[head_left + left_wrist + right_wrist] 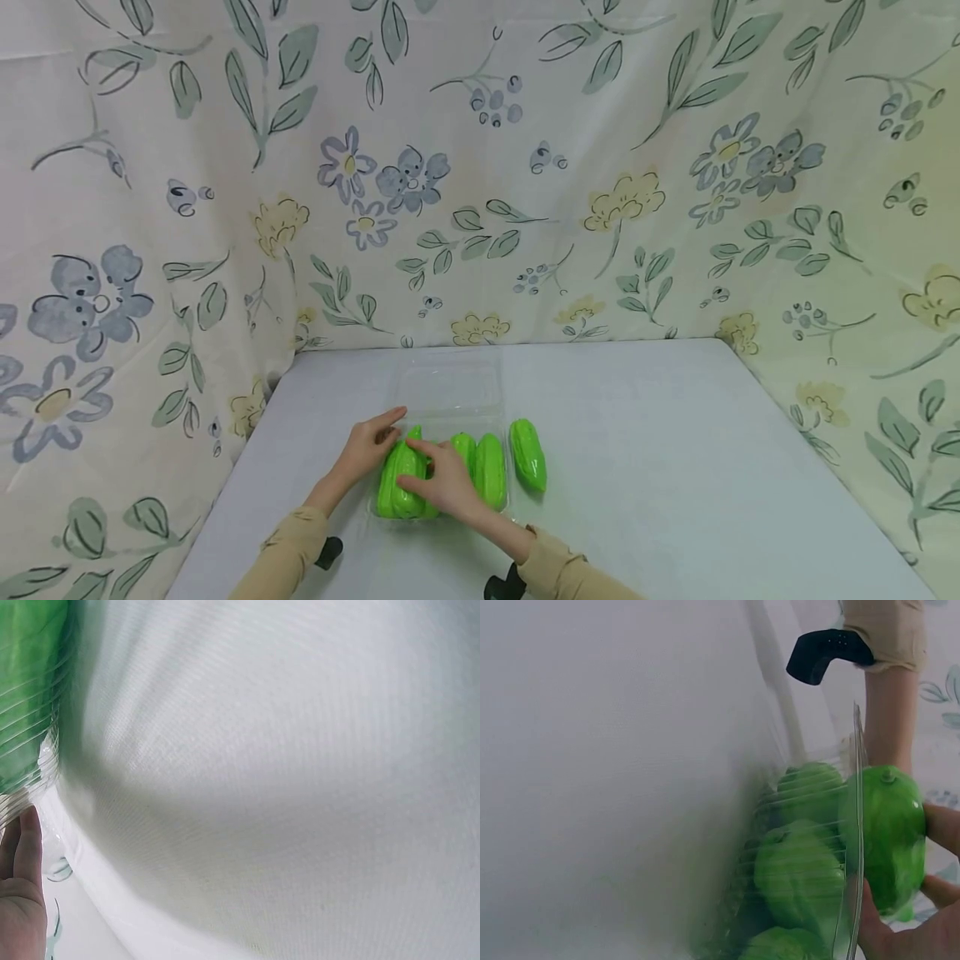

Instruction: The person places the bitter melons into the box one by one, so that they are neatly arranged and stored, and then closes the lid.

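Note:
A clear plastic tray (512,498) with its lid (448,387) folded back sits on the white table. Green ridged vegetables (489,471) lie side by side in it. My right hand (422,468) grips the leftmost green vegetable (397,492) over the tray's left part; in the right wrist view this vegetable (889,832) sits at the tray's rim (855,847) with my fingers (941,825) round it. My left hand (384,432) rests with straight fingers against the tray's left side; its finger (28,840) lies by the ribbed wall (30,772). One more green vegetable (528,454) lies on the table right of the tray.
The white table (675,467) is bordered by floral cloth (600,208) at the back and both sides. Black wrist mounts (328,552) sit on both forearms.

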Available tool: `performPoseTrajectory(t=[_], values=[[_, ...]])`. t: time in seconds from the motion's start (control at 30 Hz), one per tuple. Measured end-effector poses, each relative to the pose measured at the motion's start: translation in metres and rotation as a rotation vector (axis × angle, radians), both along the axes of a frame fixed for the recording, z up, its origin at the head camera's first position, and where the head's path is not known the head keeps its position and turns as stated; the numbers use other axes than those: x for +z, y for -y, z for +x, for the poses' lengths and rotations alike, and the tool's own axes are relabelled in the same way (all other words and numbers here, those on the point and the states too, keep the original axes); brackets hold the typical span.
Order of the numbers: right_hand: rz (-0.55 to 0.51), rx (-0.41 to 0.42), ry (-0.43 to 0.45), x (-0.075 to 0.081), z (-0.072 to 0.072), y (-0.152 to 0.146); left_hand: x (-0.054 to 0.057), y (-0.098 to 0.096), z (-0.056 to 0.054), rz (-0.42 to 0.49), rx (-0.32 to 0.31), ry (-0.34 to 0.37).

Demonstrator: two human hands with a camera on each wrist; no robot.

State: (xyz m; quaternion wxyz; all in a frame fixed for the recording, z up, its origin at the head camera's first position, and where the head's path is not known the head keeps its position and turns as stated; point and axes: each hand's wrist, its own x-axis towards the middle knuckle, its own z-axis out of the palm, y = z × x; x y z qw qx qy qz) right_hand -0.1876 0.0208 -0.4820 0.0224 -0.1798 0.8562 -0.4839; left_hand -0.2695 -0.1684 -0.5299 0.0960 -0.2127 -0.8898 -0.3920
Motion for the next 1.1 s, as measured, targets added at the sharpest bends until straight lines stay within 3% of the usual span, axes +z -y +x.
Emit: performPoseTrajectory(t=[0.53,1.1], values=[[-0.025,-0.016,-0.001,0.0022,0.0021,-0.0003,0.0047,-0.0022,0.0015,-0.015,0.015,-0.005],[-0.006,-0.047,-0.004,-0.0031,0.0009,0.0016,0.0006,-0.0009,0.0003,0.001,0.001,-0.018]])
